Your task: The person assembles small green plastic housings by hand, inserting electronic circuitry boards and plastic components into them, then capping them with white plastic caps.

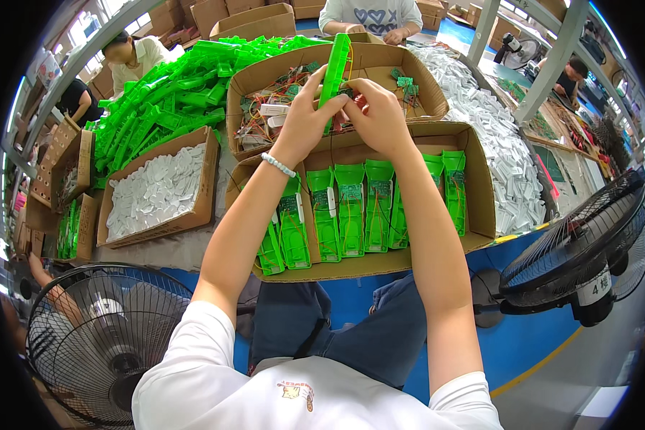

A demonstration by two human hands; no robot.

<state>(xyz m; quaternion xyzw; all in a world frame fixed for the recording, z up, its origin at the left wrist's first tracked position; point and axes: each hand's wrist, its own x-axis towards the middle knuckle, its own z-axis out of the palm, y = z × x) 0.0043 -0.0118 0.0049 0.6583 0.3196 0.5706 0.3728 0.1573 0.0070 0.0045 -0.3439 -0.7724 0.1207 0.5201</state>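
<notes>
Green plastic housing [336,66] over front carton's [481,208] far edge | left grip [307,118]: pinching it | right grip [377,120]: bunched, contents I can't tell | risk: yellow wire [350,59] could catch if I twist, tearing loose

Head-worn left fisheye, facing down and forward; left hand [307,120], right hand [380,120] near.
</notes>
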